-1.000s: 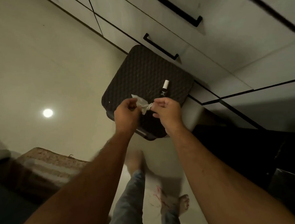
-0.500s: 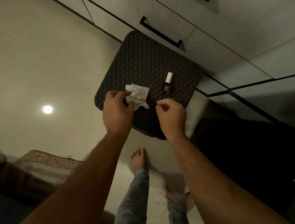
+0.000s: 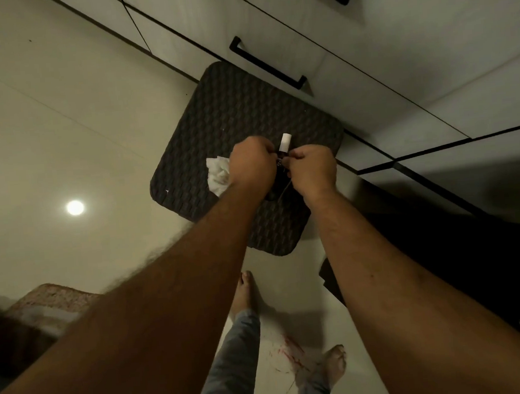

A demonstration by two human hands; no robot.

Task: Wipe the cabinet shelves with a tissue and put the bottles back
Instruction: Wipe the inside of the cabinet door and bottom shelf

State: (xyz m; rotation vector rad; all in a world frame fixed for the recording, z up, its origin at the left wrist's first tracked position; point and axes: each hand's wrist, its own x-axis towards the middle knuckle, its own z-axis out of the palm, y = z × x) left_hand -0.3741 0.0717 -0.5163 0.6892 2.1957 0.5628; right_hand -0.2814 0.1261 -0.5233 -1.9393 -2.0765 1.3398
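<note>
A small dark bottle with a white cap (image 3: 285,141) stands on a dark quilted stool (image 3: 239,111). My left hand (image 3: 250,163) is curled against the bottle's dark body from the left. From the right, my right hand (image 3: 311,169) pinches the same body, so only the cap shows clearly. A crumpled white tissue (image 3: 218,175) lies loose on the stool just left of my left hand. Something thin and dark hangs under my right hand's fingers; I cannot tell what it is.
White cabinet drawers with black bar handles (image 3: 268,64) rise right behind the stool. A dark open cabinet space (image 3: 443,244) lies to the right. Glossy floor (image 3: 61,134) spreads left, with a woven mat (image 3: 52,303) at lower left and my bare feet (image 3: 244,291) below.
My left hand let go of the tissue, which now rests on the stool. Both hands moved forward and closed in on the small bottle.
</note>
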